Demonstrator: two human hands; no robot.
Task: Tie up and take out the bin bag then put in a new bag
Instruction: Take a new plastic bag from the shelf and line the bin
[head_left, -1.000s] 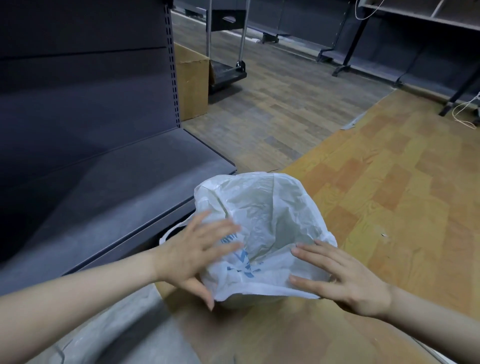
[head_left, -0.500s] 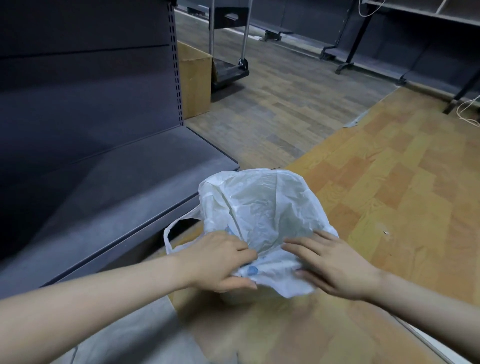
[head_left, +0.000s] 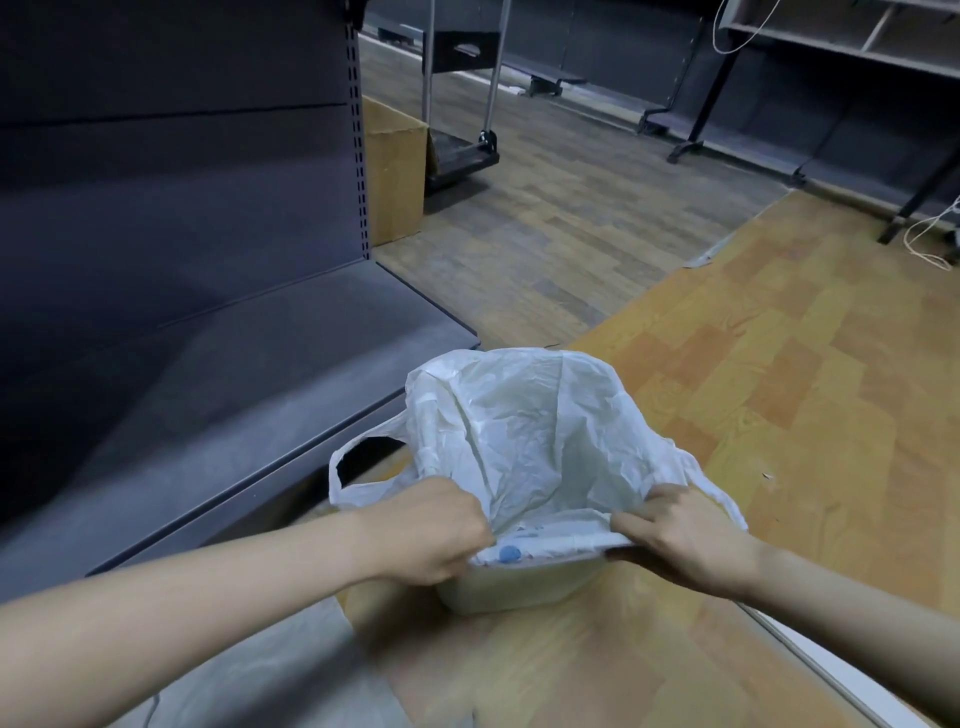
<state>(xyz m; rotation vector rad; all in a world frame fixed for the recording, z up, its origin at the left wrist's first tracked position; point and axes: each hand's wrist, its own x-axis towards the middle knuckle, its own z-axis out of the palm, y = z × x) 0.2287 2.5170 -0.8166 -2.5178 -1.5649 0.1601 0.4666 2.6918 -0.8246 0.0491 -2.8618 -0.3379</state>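
Left hand (head_left: 434, 530) and right hand (head_left: 685, 540) each grip the near rim of the white bag (head_left: 524, 431) lining the bin (head_left: 509, 587). Dark shelving (head_left: 218, 374) stands just left; a cardboard box (head_left: 395, 171) and trolley (head_left: 460, 156) lie beyond.

Head cam, looks fwd/down, close.

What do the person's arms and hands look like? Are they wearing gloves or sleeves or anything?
No gloves and no sleeves. The left hand and the right hand are both bare, and both forearms are uncovered as far as the picture shows. No rings, watch or bracelets are visible on the fingers or wrists.
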